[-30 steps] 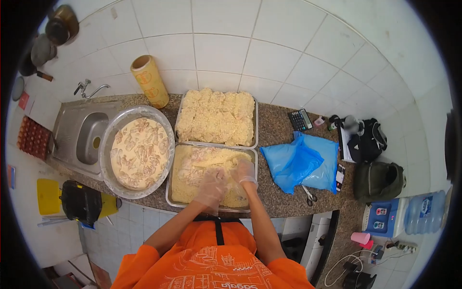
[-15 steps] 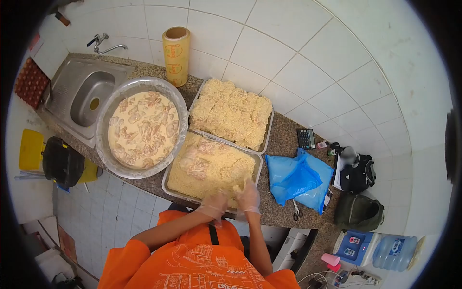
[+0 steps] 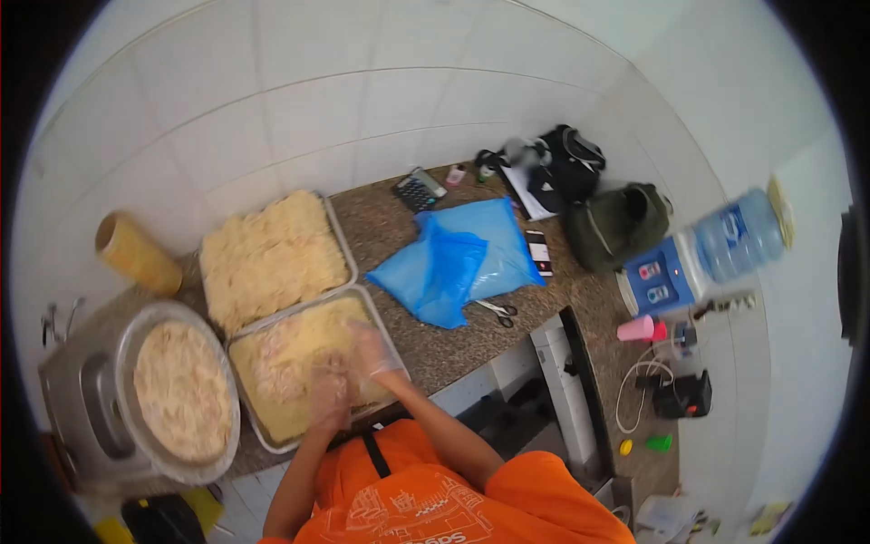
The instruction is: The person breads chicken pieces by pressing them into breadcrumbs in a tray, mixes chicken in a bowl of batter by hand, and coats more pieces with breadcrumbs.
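In a metal tray of yellowish crumbs (image 3: 361,316), both my hands work in thin clear plastic gloves. My left hand (image 3: 332,395) is low over the tray's near side, beside raw chicken pieces (image 3: 281,364) partly coated in crumbs. Over the right part of the same tray is my right hand (image 3: 372,354), its fingers toward the crumbs. Motion smears the fingers of both hands, so what they hold is unclear. Behind, a second tray (image 3: 341,238) is piled with crumb-coated pieces. To the left stands a large metal bowl (image 3: 234,426) of chicken in pale batter.
A cling film roll (image 3: 145,257) stands at the back left, near the sink (image 3: 80,390). Right of the trays lie a blue plastic bag (image 3: 494,236), scissors (image 3: 498,312), a phone (image 3: 539,253) and a calculator (image 3: 419,189). Farther right are a green bag (image 3: 609,238) and a water dispenser (image 3: 660,275).
My view has swung to the right, so the trays and bowl appear farther left. My right hand has moved deeper over the crumb tray, away from its near edge.
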Motion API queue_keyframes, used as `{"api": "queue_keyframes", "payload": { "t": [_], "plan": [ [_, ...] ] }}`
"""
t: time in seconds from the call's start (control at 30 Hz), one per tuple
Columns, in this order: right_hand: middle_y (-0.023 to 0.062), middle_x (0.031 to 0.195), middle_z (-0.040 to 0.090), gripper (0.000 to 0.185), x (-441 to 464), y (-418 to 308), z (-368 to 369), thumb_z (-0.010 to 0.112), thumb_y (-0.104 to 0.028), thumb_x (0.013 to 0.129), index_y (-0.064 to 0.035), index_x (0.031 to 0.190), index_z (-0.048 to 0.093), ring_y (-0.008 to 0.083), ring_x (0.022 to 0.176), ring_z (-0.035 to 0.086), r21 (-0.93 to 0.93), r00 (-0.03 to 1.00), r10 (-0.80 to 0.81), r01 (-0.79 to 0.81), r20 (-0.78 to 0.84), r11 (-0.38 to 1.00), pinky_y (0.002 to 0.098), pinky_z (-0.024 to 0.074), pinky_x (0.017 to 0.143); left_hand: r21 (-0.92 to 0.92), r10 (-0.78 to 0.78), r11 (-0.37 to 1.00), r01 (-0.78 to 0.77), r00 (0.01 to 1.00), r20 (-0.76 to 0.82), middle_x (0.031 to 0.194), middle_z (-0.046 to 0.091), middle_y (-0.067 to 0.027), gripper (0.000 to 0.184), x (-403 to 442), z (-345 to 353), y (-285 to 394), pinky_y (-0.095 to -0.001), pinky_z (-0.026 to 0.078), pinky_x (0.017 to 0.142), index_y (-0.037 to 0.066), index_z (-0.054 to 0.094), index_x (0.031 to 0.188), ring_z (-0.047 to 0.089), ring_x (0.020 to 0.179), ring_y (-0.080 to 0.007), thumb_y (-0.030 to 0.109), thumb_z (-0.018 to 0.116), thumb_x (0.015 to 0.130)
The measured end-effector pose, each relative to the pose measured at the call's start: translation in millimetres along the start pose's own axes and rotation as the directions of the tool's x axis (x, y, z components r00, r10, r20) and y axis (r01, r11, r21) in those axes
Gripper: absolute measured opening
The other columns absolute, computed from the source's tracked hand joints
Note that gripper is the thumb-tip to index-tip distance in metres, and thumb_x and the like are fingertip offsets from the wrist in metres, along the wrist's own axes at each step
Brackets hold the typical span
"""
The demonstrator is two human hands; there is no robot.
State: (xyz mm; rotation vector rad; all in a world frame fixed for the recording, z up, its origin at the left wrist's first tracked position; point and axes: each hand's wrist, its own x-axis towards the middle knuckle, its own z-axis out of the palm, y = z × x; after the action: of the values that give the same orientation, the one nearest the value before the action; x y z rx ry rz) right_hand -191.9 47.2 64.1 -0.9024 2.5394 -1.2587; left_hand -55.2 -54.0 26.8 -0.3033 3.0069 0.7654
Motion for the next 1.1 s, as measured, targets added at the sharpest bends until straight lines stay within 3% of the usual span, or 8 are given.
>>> {"api": "queue_keyframes", "payload": {
  "t": [0.1,0.2,0.4,0.5,0.6,0.8,1.0,1.1],
  "plan": [
    [0.0290,0.121,0.066,0.037,4.1,-19.2,-12.3,0.055,0.001,0.087,0.0013,0.122,0.067,0.0466,0.111,0.064,0.030,0.995,0.078,-0.076,-0.067,0.997,0.0487,0.0520,0.098,0.154,-0.043,0.988,0.006,0.969,0.242,0.149,0.049,-0.0286,0.064,23.7,-78.1,44.8,-0.0532,0.026,0.122,-0.002,0.045,0.149,0.036,0.147,-0.0417,0.014,0.058,0.089],
    [0.0286,0.113,0.067,0.035,8.8,-37.3,-24.6,0.054,0.001,0.086,-0.0012,0.117,0.069,0.0477,0.103,0.065,0.028,0.977,0.194,-0.193,-0.091,0.981,0.0504,0.0533,0.092,0.317,0.247,0.908,-0.273,0.961,0.123,0.159,0.036,-0.0288,0.070,47.4,-23.1,2.7,-0.0557,0.016,0.125,-0.003,0.043,0.151,0.020,0.154,-0.0440,0.021,0.060,0.088],
    [0.0271,0.109,0.066,0.029,13.1,-48.2,-38.2,0.053,-0.001,0.088,-0.0017,0.112,0.070,0.0462,0.103,0.065,0.047,0.969,0.225,-0.221,-0.104,0.974,0.0502,0.0534,0.090,0.494,0.124,0.807,-0.324,0.910,0.395,0.169,0.020,-0.0215,0.089,55.2,-28.1,5.4,-0.0526,0.006,0.128,0.007,0.025,0.163,0.009,0.157,-0.0431,0.044,0.059,0.088],
    [0.0251,0.106,0.066,0.023,13.4,-39.3,-37.3,0.052,-0.004,0.091,-0.0007,0.107,0.069,0.0438,0.105,0.065,0.029,0.982,0.175,-0.173,-0.070,0.984,0.0496,0.0536,0.090,0.487,0.119,0.816,-0.312,0.915,0.386,0.167,0.022,-0.0250,0.082,37.5,-42.9,17.8,-0.0545,0.008,0.127,-0.004,0.039,0.155,0.011,0.158,-0.0420,0.037,0.060,0.086],
    [0.0238,0.104,0.067,0.023,18.8,-14.6,-22.1,0.053,-0.005,0.090,-0.0009,0.106,0.069,0.0423,0.103,0.065,-0.035,0.994,0.108,-0.109,-0.021,0.993,0.0477,0.0539,0.090,0.289,-0.028,0.956,-0.045,0.970,0.243,0.168,0.022,-0.0225,0.080,15.1,-13.0,19.2,-0.0549,0.009,0.127,-0.002,0.039,0.155,0.014,0.158,-0.0377,0.038,0.059,0.089],
    [0.0209,0.106,0.067,0.021,23.3,11.6,15.0,0.052,-0.005,0.091,-0.0033,0.104,0.068,0.0398,0.106,0.064,-0.340,0.964,0.183,-0.110,0.191,0.934,0.0454,0.0526,0.092,0.353,-0.277,0.922,0.160,0.909,0.312,0.167,0.027,-0.0200,0.072,8.0,-32.3,57.1,-0.0516,0.015,0.126,0.000,0.040,0.155,0.022,0.156,-0.0369,0.039,0.055,0.095],
    [0.0214,0.095,0.072,0.015,25.8,24.5,22.2,0.061,-0.012,0.088,-0.0032,0.092,0.072,0.0376,0.093,0.071,-0.356,0.956,0.080,0.027,0.283,0.934,0.0459,0.0569,0.083,0.225,-0.104,0.970,0.087,0.993,0.063,0.162,0.036,-0.0205,0.061,-8.2,-17.6,35.3,-0.0520,0.019,0.125,-0.002,0.055,0.144,0.032,0.150,-0.0407,0.033,0.057,0.094],
    [0.0241,0.095,0.071,0.019,53.1,-6.4,-5.2,0.063,-0.013,0.085,0.0002,0.094,0.073,0.0424,0.093,0.069,-0.353,0.857,0.212,-0.038,0.470,0.935,0.0503,0.0549,0.082,0.326,-0.042,0.944,0.053,0.998,-0.041,0.138,0.060,-0.0197,0.041,-5.6,-39.6,44.3,-0.0512,0.039,0.112,0.003,0.068,0.126,0.055,0.129,-0.0393,0.024,0.057,0.093]
  ]
}}
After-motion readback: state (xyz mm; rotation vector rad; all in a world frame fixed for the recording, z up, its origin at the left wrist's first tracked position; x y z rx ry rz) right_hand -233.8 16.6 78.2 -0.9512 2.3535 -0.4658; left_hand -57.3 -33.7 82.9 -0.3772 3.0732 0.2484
